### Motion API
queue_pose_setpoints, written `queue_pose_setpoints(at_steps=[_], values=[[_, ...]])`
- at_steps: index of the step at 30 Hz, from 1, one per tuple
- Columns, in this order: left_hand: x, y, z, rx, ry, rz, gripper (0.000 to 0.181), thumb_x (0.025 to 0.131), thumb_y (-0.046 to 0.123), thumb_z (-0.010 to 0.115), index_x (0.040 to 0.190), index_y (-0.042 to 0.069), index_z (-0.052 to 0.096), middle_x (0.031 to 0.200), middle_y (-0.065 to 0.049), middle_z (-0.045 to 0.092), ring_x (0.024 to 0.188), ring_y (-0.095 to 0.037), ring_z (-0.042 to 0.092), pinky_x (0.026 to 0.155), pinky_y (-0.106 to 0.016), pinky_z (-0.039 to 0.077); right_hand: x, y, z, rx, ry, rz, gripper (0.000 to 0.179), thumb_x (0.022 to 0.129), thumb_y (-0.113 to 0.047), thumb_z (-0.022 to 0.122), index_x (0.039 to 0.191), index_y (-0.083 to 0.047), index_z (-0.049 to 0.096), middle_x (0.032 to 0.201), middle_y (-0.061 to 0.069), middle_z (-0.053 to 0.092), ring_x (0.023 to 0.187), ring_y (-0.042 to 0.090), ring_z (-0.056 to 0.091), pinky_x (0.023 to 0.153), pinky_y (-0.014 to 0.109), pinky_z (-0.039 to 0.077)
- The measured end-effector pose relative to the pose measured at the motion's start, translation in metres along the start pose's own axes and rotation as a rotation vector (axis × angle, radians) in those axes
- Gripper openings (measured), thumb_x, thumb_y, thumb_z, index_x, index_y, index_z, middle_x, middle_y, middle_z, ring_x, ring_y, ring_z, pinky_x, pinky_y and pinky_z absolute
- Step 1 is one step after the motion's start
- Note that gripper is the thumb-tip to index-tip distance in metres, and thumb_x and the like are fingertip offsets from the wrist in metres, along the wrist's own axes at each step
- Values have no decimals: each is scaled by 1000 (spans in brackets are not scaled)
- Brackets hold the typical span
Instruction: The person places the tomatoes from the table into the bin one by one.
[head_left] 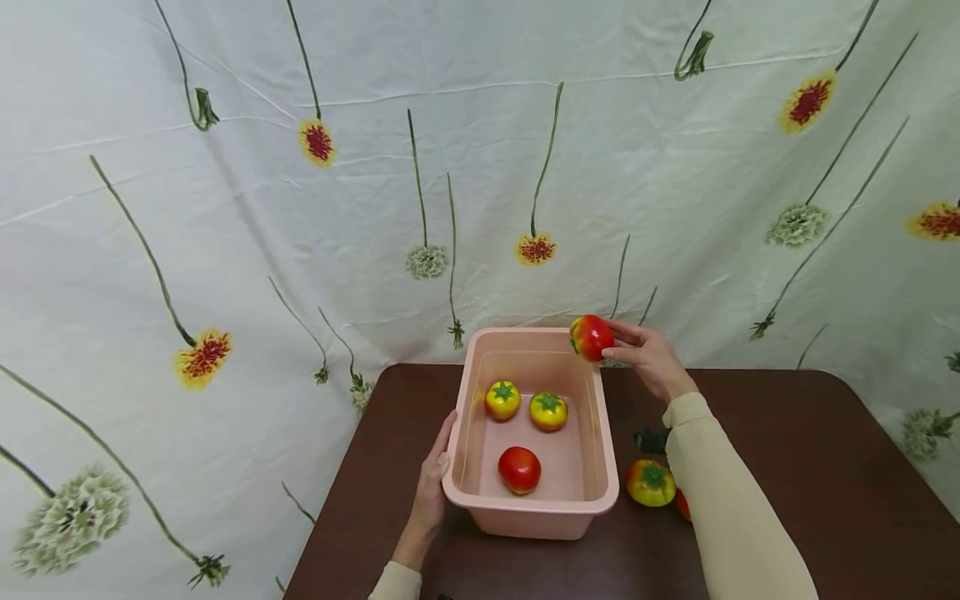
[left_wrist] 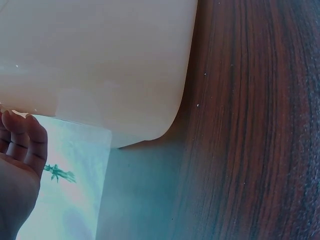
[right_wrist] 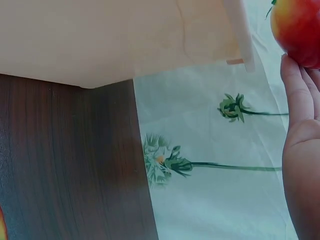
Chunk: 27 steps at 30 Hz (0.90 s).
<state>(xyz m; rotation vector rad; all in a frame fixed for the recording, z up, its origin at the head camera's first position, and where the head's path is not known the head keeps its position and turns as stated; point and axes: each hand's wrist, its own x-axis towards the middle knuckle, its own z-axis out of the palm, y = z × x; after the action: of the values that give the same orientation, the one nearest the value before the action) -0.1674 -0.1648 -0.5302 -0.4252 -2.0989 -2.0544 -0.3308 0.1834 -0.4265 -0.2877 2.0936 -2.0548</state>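
A pink plastic bin (head_left: 534,522) stands on the table. My left hand (head_left: 431,487) grips its left rim, thumb at the top edge; in the left wrist view curled fingers (left_wrist: 35,142) reach under the rim. My right hand (head_left: 651,360) pinches a glossy red tomato (head_left: 592,337) with a yellowish, green-leaved end, above the bin's far right corner. That tomato (right_wrist: 300,32) also appears at the right wrist view's upper right. Inside the bin lie two yellow tomatoes (head_left: 502,401) with green tops and one red tomato (head_left: 519,470).
Right of the bin, a red-yellow tomato (head_left: 650,483) lies on the dark wooden table (head_left: 810,450). Another red tomato (head_left: 683,505) is partly hidden by the right sleeve. A dark object (head_left: 651,440) lies behind them, its kind unclear. A flower-print cloth (head_left: 480,167) hangs behind the table.
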Motion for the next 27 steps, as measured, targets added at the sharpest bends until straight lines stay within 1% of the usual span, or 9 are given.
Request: queue_pose_setpoints(at_steps=[3, 6, 8, 10, 15, 17, 18, 24, 27], values=[[-1, -1, 0, 0, 3, 3, 59, 97, 30, 28, 156, 21, 23, 163, -4, 20, 147, -14, 24, 110, -16, 24, 2, 0, 5, 15, -27, -16, 66, 88, -11, 70, 146, -3, 41, 149, 21, 43, 117, 14, 57, 93, 22, 51], [0, -1, 1, -4, 10, -1, 59, 97, 30, 29, 155, 22, 24, 163, -3, 20, 148, -22, 22, 118, -37, 22, 3, 0, 7, 13, -50, -17, 66, 86, -10, 71, 145, -2, 42, 149, 21, 44, 113, 10, 59, 92, 21, 52], [0, -1, 1, -5, 12, -4, 59, 97, 30, 29, 155, 22, 24, 163, -3, 21, 148, -24, 21, 118, -51, 18, 3, 0, 8, 3, -57, -13, 66, 86, -8, 71, 145, -2, 43, 149, 21, 44, 113, 9, 59, 93, 22, 51], [0, -1, 1, -2, 15, -8, 59, 97, 31, 30, 155, 22, 25, 163, -3, 21, 148, -21, 22, 116, -58, 14, 2, 0, 7, 6, -83, -16, 67, 85, -4, 70, 146, 0, 40, 150, 23, 41, 119, 12, 60, 96, 23, 49], [-2, 0, -1, 4, 16, -10, 59, 97, 30, 29, 155, 20, 25, 163, -3, 22, 144, -5, 27, 114, -24, 23, 1, 7, 4, 74, -168, -64, 66, 89, 6, 60, 148, 8, 30, 151, 29, 34, 133, 27, 50, 94, 22, 50], [-2, 0, -2, 4, 15, -7, 59, 98, 29, 28, 155, 20, 24, 163, -4, 22, 144, -3, 27, 111, -18, 24, 1, 9, 3, 99, -186, -75, 66, 89, 7, 58, 148, 10, 28, 151, 31, 32, 133, 27, 49, 93, 21, 51], [-2, 0, -2, 4, 14, -5, 59, 98, 29, 28, 155, 19, 24, 163, -5, 21, 144, -3, 27, 111, -19, 24, 1, 10, 2, 105, -186, -75, 66, 89, 7, 59, 148, 10, 29, 151, 31, 32, 132, 25, 50, 92, 20, 51], [0, 2, -1, 12, 8, 3, 59, 97, 30, 31, 155, 20, 24, 163, -5, 22, 148, -19, 24, 116, -56, 17, -3, 15, -6, 75, -161, -57, 64, 90, 4, 59, 147, 10, 31, 151, 32, 31, 127, 14, 56, 93, 17, 50], [0, 2, -1, 6, 8, -4, 60, 97, 31, 33, 155, 22, 25, 163, -4, 22, 148, -29, 21, 113, -64, 16, -6, 18, -11, 31, -142, -41, 62, 91, 0, 60, 147, 8, 33, 151, 32, 31, 132, 18, 52, 92, 16, 49]])
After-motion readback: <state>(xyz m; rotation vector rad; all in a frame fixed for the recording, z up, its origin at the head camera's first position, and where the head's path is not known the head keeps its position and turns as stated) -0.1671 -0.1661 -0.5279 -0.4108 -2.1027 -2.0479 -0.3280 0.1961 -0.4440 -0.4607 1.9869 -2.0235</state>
